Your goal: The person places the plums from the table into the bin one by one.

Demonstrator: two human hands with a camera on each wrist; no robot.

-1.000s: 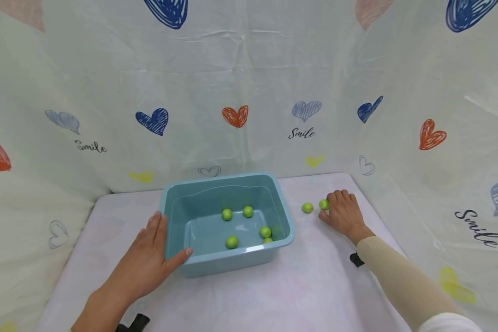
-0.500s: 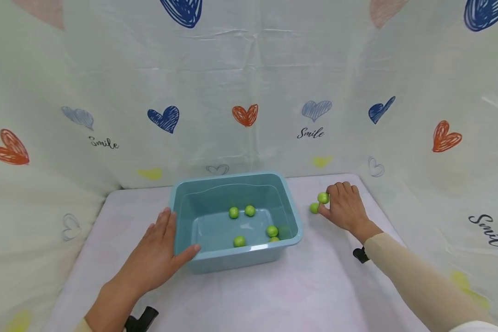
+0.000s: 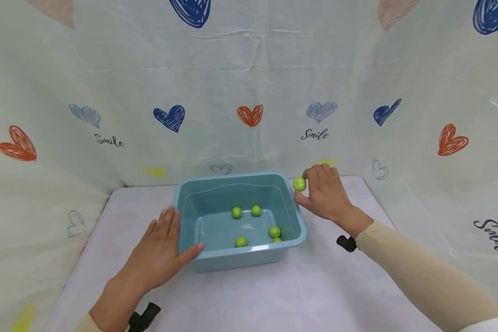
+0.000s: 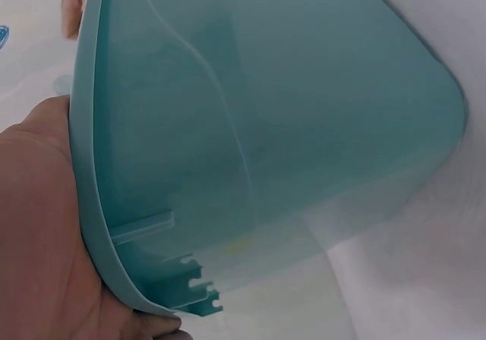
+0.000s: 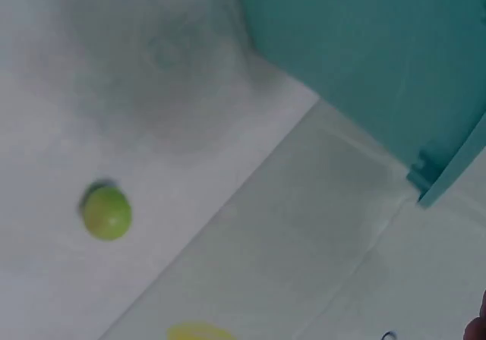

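A light blue plastic basin stands on the table with several small round green fruits on its floor. My left hand rests on the basin's left rim, fingers straight and thumb over the front corner. At the right rim, my right hand pinches another green fruit between thumb and fingers, above the table. One more green fruit lies on the table in the right wrist view; the right hand hides it in the head view. The left wrist view shows the basin's outer wall.
A white cloth covers the table. A pale curtain printed with hearts and "Smile" hangs behind and on both sides, close to the table's far edge. A black wrist-camera mount sits beneath the right wrist.
My right hand has picked a green fruit up off the table and carried it left to the basin's right rim. The left hand stays on the rim; the head view has shifted slightly.
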